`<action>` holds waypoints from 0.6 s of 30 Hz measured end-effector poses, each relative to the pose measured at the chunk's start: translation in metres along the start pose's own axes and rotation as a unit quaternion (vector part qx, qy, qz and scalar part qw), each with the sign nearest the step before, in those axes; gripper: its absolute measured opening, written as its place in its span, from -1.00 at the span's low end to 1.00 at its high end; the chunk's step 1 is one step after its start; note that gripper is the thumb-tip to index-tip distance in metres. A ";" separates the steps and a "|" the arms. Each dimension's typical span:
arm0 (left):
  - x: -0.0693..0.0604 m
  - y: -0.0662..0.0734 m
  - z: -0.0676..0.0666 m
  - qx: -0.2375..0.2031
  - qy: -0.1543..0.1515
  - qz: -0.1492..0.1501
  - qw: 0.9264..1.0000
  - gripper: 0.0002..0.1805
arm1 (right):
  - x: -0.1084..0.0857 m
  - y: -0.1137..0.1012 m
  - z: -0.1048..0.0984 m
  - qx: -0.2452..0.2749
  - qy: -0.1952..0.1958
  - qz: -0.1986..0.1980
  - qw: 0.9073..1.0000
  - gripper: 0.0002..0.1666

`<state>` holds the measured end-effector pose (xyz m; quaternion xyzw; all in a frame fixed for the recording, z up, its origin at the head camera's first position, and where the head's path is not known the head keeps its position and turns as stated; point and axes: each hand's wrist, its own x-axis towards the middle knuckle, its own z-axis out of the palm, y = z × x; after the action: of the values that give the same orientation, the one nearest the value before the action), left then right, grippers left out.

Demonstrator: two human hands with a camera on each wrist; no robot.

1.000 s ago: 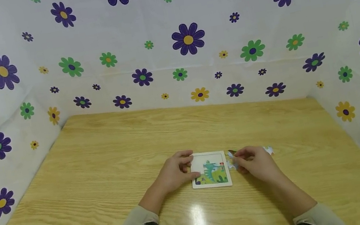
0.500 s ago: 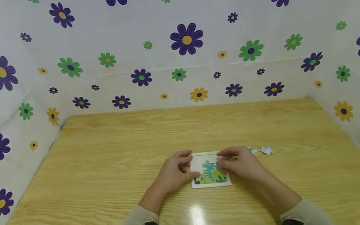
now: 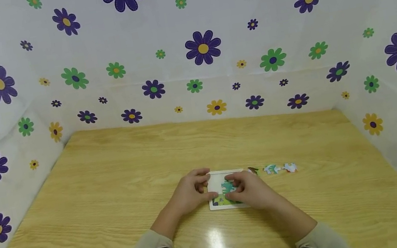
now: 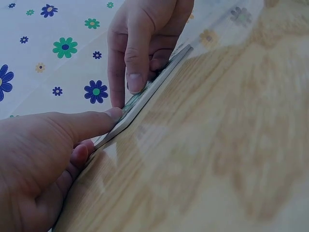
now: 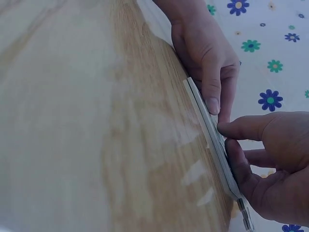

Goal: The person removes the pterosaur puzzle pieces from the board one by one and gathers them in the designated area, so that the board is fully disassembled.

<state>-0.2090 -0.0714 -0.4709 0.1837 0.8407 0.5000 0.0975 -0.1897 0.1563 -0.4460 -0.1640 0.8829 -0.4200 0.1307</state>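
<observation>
A white-rimmed picture board [image 3: 230,207] with a teal dinosaur and green ground lies on the table; its upper left part is pale. My left hand [image 3: 186,193] grips the board's left side, thumb on top of the rim, fingers at the edge. My right hand [image 3: 255,189] reaches over the right half of the board, thumb and index finger spread at the dinosaur. Its fingertips are at the board surface in the right wrist view; whether a piece is between them is hidden. The board [image 4: 145,98] also shows edge-on in the left wrist view.
Loose jigsaw pieces lie right of the board: a brown-marked one [image 3: 253,170] partly behind my right hand, a teal and white one [image 3: 271,169] and a pale one [image 3: 290,167]. A flowered cloth [image 3: 165,28] stands around the wooden table [image 3: 129,162].
My right hand has moved left from the loose pieces onto the board, uncovering pieces on the table. My left hand keeps its grip on the board. The head view has shifted slightly.
</observation>
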 end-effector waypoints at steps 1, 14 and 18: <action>-0.001 -0.001 0.000 0.002 0.000 0.002 1.000 -0.28 | -0.001 -0.001 0.001 -0.001 -0.001 0.001 1.000 -0.43; -0.004 -0.001 0.000 0.022 0.009 0.012 1.000 -0.32 | -0.001 0.000 0.005 0.120 0.016 0.058 0.991 -0.70; -0.003 0.001 0.001 0.024 0.009 0.013 1.000 -0.32 | -0.002 0.000 0.002 0.156 0.039 0.073 0.984 -0.78</action>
<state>-0.2056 -0.0713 -0.4702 0.1924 0.8507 0.4827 0.0793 -0.1873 0.1557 -0.4474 -0.0600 0.8205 -0.5482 0.1505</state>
